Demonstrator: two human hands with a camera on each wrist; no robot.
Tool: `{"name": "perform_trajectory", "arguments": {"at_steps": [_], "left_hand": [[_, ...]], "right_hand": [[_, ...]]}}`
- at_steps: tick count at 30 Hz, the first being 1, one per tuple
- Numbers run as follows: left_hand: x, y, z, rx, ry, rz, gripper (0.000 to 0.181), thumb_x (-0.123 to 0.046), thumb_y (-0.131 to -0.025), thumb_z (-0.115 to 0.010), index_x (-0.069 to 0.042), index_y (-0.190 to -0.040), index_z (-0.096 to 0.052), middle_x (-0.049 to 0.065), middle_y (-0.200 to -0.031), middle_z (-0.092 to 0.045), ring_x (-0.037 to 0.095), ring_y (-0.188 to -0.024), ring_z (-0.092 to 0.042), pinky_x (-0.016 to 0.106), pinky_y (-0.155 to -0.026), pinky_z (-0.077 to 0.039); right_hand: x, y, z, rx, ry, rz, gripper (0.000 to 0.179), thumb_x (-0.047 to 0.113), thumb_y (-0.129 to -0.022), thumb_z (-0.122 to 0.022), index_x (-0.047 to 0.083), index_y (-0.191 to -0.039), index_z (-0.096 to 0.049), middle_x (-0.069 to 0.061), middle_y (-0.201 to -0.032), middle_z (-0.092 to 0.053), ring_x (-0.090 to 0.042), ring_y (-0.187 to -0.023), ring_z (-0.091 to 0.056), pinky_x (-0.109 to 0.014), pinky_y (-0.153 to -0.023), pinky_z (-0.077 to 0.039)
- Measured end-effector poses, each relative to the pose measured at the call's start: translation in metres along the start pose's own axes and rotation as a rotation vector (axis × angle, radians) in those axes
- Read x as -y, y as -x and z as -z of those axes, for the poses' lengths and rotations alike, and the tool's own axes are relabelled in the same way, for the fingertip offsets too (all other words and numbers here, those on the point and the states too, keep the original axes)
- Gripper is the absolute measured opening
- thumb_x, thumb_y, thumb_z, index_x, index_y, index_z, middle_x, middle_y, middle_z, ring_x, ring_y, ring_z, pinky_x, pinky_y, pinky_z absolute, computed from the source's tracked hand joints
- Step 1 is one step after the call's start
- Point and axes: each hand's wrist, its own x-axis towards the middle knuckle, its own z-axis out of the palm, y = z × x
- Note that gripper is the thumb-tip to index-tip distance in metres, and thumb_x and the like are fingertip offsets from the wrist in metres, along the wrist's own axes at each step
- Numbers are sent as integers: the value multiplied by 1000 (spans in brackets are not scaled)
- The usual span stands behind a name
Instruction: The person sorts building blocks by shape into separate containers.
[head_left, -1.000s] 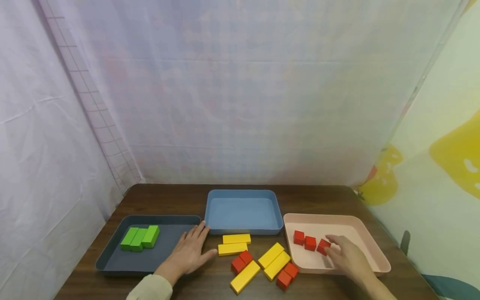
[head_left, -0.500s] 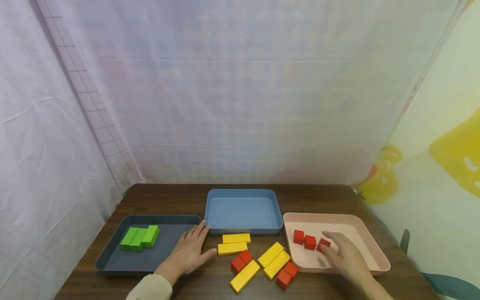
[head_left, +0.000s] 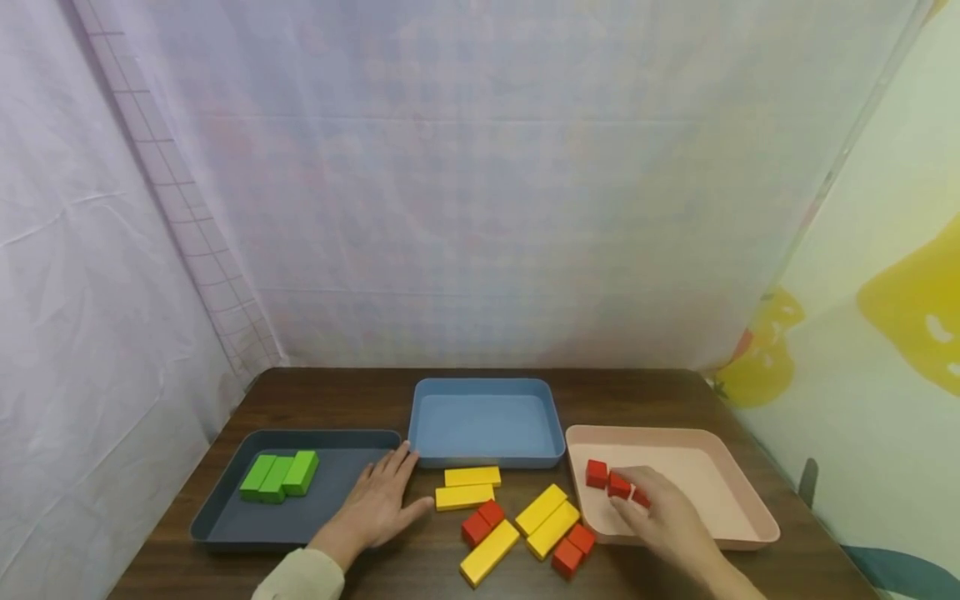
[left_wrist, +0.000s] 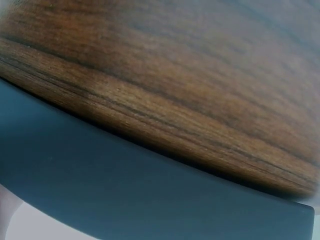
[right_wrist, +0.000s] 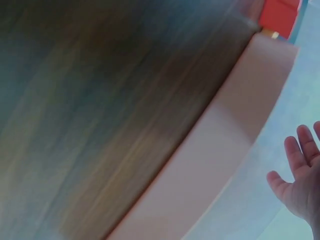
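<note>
Three red cubes lie in the pink tray (head_left: pixel 720 467) at right in the head view. My right hand (head_left: pixel 667 517) has thumb and index finger on either side of the middle red cube (head_left: pixel 618 485), pinching it. Its left neighbour is another red cube (head_left: pixel 596 473); the third red cube (head_left: pixel 640 497) is partly hidden behind the fingers. My left hand (head_left: pixel 378 504) lies flat with fingers spread over the right edge of the dark grey tray (head_left: pixel 330 521), fingertips near the blue tray (head_left: pixel 487 425). The right wrist view catches part of the right hand (right_wrist: pixel 302 185) beside the pink tray's wall.
Several yellow blocks (head_left: pixel 490 553) and red cubes (head_left: pixel 567 558) lie on the brown table (head_left: pixel 405 567) between the hands. Three green blocks (head_left: pixel 277 479) sit in the dark grey tray. Curtains hang behind and at the sides.
My right hand has let go of the rightmost red cube in the pink tray and moved left to the middle one. The left hand has stayed still.
</note>
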Motion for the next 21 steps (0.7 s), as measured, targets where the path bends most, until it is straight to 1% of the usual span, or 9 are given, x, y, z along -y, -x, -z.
{"name": "perform_trajectory", "arguments": {"at_steps": [3,5,8,11,13,15,18,19,21], "left_hand": [[1,0,-1,0,4,-1,85,-68,-95,-45,-9,-155,-33,12,-163,-21,38,-143,-30,63,-111,-25],[0,1,0,-3,6,-3,86,-68,-95,-45,-9,-155,-33,12,-163,-21,39,-143,-31,63,-111,-25],[0,0,-1,-6,3,-5,85,-68,-95,-45,-9,-155,-33,12,-163,-21,39,-143,-30,63,-111,-25],[1,0,-2,-9,-1,-5,85,-67,-95,-45,-9,-155,-33,12,-163,-21,39,-143,-30,63,-111,-26],[1,0,-2,-13,-6,-6,84,-67,-95,-45,-9,-155,-33,12,-163,-21,39,-143,-30,63,-111,-26],[1,0,-2,-19,-8,-6,84,-66,-95,-46,-9,-155,-33,12,-162,-22,39,-143,-31,63,-111,-26],[0,0,-2,-23,-5,-4,83,-65,-95,-47,-9,-155,-34,12,-162,-22,39,-142,-31,63,-111,-26],[0,0,-2,-21,-4,-2,83,-66,-95,-47,-9,-155,-34,12,-162,-22,39,-142,-31,63,-111,-26],[0,1,-2,-19,-1,0,84,-66,-95,-47,-8,-155,-34,12,-162,-22,39,-142,-31,63,-111,-26]], "right_hand": [[11,0,-1,7,-13,31,38,13,-79,-84,8,-114,-71,-1,-106,-69,-20,-91,-64,-45,-81,-55],[17,1,-2,19,-27,35,37,15,-79,-84,10,-114,-71,0,-108,-69,-20,-94,-65,-46,-83,-55],[23,5,-5,15,-45,85,37,16,-79,-84,10,-113,-72,1,-111,-70,-21,-99,-65,-48,-86,-54],[28,7,-7,45,-54,110,37,17,-79,-84,9,-114,-72,2,-111,-69,-20,-101,-65,-47,-87,-54],[31,7,-8,96,-60,86,37,19,-81,-83,10,-115,-72,4,-112,-69,-18,-102,-64,-46,-88,-54],[34,7,-8,165,-71,31,36,23,-84,-81,12,-117,-71,4,-114,-68,-18,-104,-63,-46,-90,-54],[37,6,-7,254,-90,-39,36,28,-86,-78,14,-119,-71,3,-117,-67,-21,-108,-61,-51,-92,-52],[37,6,-7,274,-90,-44,36,29,-87,-77,14,-118,-71,2,-117,-67,-22,-109,-61,-52,-92,-51],[37,8,-8,296,-76,-14,35,31,-87,-77,13,-117,-71,1,-116,-67,-23,-108,-61,-53,-92,-51]]}}
